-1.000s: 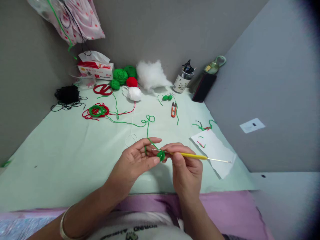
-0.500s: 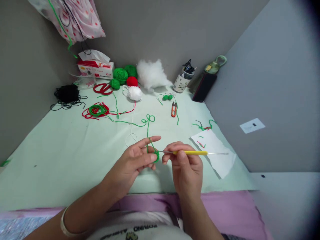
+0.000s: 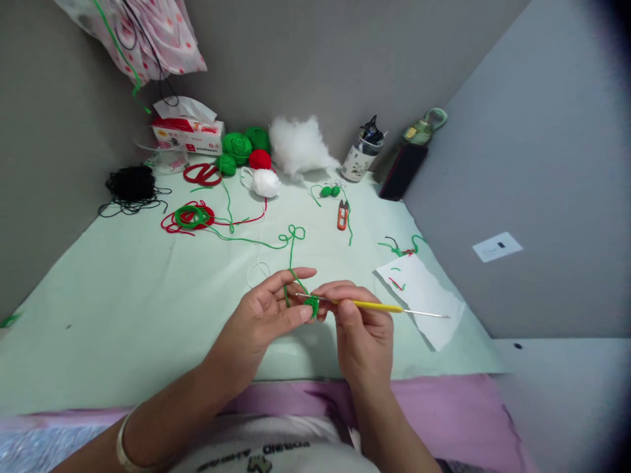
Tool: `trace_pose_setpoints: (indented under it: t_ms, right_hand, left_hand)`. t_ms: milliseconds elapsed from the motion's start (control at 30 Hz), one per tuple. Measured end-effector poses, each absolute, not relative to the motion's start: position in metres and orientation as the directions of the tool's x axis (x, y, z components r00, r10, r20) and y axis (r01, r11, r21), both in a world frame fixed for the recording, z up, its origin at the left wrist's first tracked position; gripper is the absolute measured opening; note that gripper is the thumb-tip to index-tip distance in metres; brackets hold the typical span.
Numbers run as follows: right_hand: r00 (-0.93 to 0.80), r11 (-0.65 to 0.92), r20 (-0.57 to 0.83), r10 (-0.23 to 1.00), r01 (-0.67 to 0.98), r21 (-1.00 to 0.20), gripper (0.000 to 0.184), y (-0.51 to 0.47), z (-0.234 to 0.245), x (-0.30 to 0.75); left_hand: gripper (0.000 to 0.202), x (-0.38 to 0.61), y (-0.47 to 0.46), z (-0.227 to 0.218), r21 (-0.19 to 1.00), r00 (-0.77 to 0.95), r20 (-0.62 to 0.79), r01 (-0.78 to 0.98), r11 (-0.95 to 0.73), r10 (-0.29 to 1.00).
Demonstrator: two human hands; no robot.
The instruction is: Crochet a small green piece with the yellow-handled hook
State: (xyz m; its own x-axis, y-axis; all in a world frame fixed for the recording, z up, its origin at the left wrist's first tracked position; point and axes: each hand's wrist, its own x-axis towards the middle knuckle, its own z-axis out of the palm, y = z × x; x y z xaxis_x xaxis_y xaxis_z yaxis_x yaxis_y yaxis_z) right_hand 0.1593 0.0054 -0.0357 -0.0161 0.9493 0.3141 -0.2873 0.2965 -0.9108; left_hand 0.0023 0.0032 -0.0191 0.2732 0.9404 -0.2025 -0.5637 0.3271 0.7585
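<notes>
Between thumb and fingers, my left hand (image 3: pixel 263 312) pinches a small green crochet piece (image 3: pixel 312 306). Green yarn (image 3: pixel 292 253) runs from the table over its raised index finger down to the piece. My right hand (image 3: pixel 362 328) is closed around the yellow handle of a double-ended crochet hook (image 3: pixel 377 306). The hook's left metal end passes at the top of the green piece, its tip showing beyond it near my left fingers. The other metal end points right, over a torn white paper (image 3: pixel 434 318).
Orange thread snips (image 3: pixel 342 215) and two small green balls (image 3: pixel 330 192) lie beyond my hands. Farther back are red-handled scissors (image 3: pixel 202 175), green yarn balls (image 3: pixel 237 148), white stuffing (image 3: pixel 300 148), a tissue box (image 3: pixel 190 136), a pen cup (image 3: pixel 361 161) and a bottle (image 3: pixel 419 135).
My right hand has moved slightly left, and the hook has slid left so its tip now shows past the green piece. The hook's right end has dipped lower.
</notes>
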Motion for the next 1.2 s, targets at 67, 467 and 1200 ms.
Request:
trace_pose_setpoints:
  t_ms: [67,467,1200]
  right_hand:
    - [-0.023,0.299,0.320,0.947,-0.296,-0.907,0.016,0.006,-0.035,0.160]
    - [-0.033,0.005,0.026,0.999,-0.502,-0.865,0.021,0.014,-0.026,0.169]
    - [0.089,0.303,0.290,0.953,-0.291,-0.907,0.019,0.010,-0.025,0.166]
  left_hand:
    - [0.046,0.002,0.004,-0.018,0.740,0.278,-0.211,-0.581,0.339,0.937]
    - [0.049,-0.009,0.008,-0.017,0.581,0.525,-0.246,-0.593,0.558,0.815]
    - [0.038,-0.004,0.005,-0.016,0.839,0.231,-0.229,-0.447,0.312,0.946]
